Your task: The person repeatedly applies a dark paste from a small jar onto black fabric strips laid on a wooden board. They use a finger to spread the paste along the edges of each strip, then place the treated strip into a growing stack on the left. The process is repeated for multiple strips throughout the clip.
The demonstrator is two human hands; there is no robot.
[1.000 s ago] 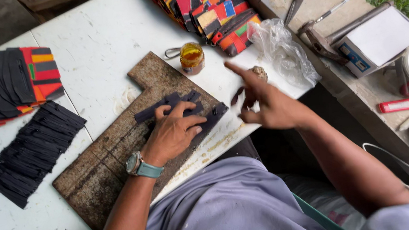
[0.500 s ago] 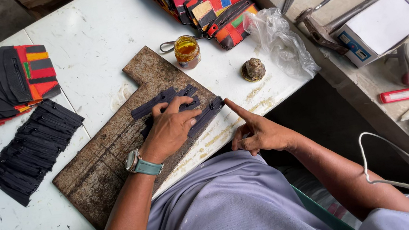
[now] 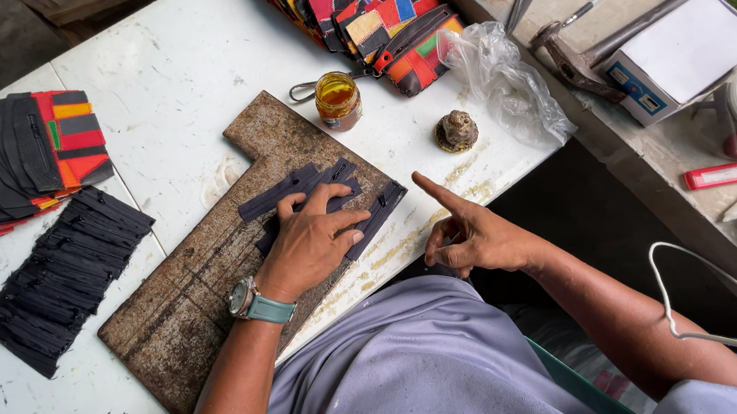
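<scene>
Dark zipper strips (image 3: 313, 190), narrow and overlapping, lie fanned on the worn board (image 3: 188, 296); left hand (image 3: 309, 244) presses flat on them, fingers spread; right hand (image 3: 471, 238) just off the board's right edge, index finger extended, others curled, holding nothing.

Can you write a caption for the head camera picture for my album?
Left hand presses dark zipper strips on a worn board; right hand points.

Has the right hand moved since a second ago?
Yes. The right hand has dropped from beside the small brown knob back to the table edge, toward the person.
</scene>
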